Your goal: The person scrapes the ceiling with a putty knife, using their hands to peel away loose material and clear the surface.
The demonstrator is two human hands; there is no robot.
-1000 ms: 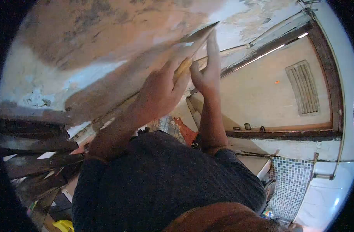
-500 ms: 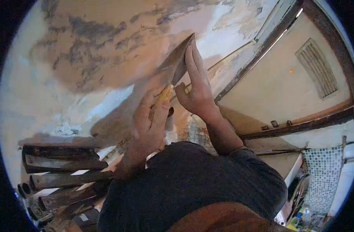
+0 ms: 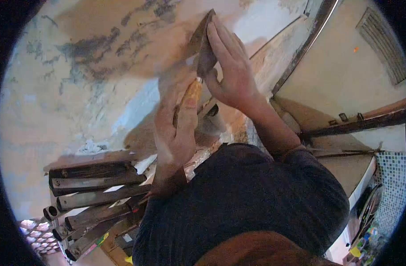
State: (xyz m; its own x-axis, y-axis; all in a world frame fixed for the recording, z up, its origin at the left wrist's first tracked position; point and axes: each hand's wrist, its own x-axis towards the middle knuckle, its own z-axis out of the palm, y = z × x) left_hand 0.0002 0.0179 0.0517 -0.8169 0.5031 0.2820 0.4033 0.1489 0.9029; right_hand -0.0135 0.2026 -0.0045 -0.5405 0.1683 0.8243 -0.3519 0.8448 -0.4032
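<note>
Scraper handle [image 3: 191, 94] mostly hidden in left hand [image 3: 174, 135] grip.

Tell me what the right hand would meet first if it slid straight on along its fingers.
Its fingers lie on the scraper blade; past the blade's top edge, the right hand would likely meet the patchy wall, though depth is unclear.

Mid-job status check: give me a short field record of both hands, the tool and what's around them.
left hand: closed around the handle of the metal scraper with a yellow wooden handle
right hand: open, fingers flat on the scraper's blade
blade contact: against the patchy peeling plaster wall
nearby: stacked dark rusty metal pipes lower left; beige vented door at right
</note>
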